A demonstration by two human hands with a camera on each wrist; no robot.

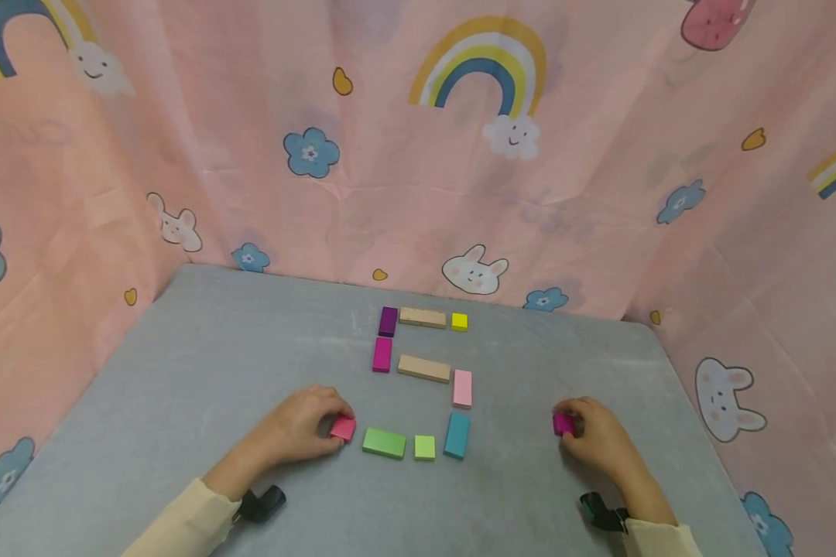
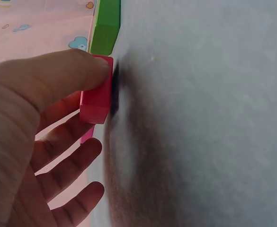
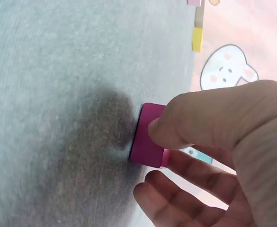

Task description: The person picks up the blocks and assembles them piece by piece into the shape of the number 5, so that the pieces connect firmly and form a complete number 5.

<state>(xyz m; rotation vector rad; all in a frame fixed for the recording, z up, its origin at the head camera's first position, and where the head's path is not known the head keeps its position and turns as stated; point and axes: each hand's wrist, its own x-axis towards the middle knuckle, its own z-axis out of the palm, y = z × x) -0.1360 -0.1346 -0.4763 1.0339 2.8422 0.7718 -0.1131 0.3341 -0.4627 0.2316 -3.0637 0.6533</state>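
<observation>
My left hand (image 1: 298,427) pinches a pinkish-red block (image 1: 343,428) between thumb and fingers, just left of a green block (image 1: 384,443). In the left wrist view the thumb presses the red block's (image 2: 95,103) face, while the other fingers spread below it. Off to the right, my right hand (image 1: 599,438) pinches a magenta block (image 1: 563,424) at the table surface. The right wrist view has the thumb across that magenta block (image 3: 147,139). Beyond the green block come a lime block (image 1: 424,448), a blue block (image 1: 457,435) and a light pink block (image 1: 463,389).
Farther back on the grey table (image 1: 251,333), the winding row continues with a wooden block (image 1: 423,368), a magenta block (image 1: 382,355), a purple block (image 1: 388,322), another wooden block (image 1: 423,317) and a yellow block (image 1: 459,322). A pink patterned curtain (image 1: 390,201) surrounds the table.
</observation>
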